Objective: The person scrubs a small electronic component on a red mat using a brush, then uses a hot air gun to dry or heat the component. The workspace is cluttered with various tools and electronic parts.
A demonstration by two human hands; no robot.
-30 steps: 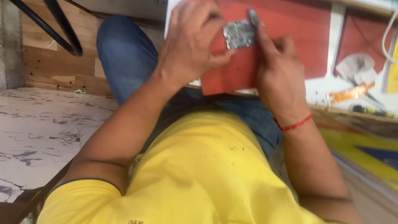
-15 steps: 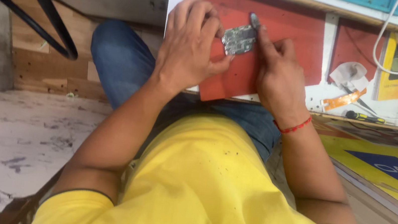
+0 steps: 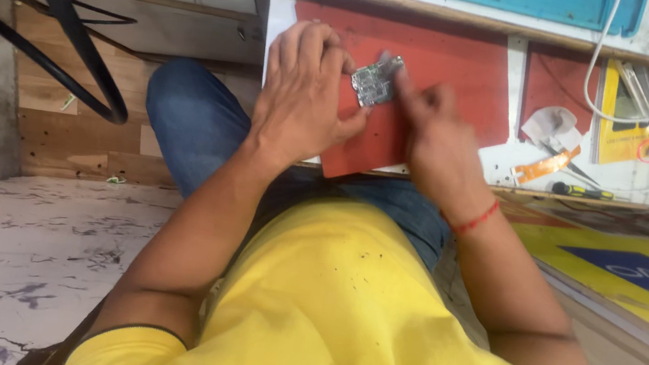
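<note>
1. Left hand [image 3: 301,101]: fingers curled, fingertips pinching the left edge of a small circuit board [image 3: 374,85]; thumb pressed on the mat at the hand's 4 o'clock.
2. Right hand [image 3: 437,143]: index finger stretched toward 10 o'clock, its tip on the board's right edge; the other fingers folded in. The hand is motion-blurred, so whether anything thin sits in its grip cannot be told.
3. Circuit board: small, roughly rectangular, silvery-grey with metal shields and a green edge, tilted, lying between the two hands on the upper part of the red mat.
4. Difference from half a second ago: the right index finger, then at the board's top corner, has dropped to its right side; the board sits in much the same spot under the left fingertips; the view has tipped, showing more of the turquoise edge at 12 o'clock.
5. Red mat [image 3: 453,74]: flat, matte, rubber-like sheet, its near corner overhanging the bench edge toward 6 o'clock.
6. White bench [image 3: 509,160]: smooth, scuffed surface under the mat.
7. At 3 o'clock of the hands: an orange-handled tool [image 3: 543,164], a dark screwdriver [image 3: 579,190], a yellow card [image 3: 634,117] and white cables [image 3: 604,52].
8. Red thread bracelet [image 3: 475,219] on the right wrist.
9. Yellow shirt [image 3: 341,317], soft knit, dark-speckled; blue denim on the knee [image 3: 192,121] at 9 o'clock.
10. Black cables [image 3: 70,36] at 10 o'clock; mottled, marbled floor [image 3: 19,252] at 8 o'clock.
</note>
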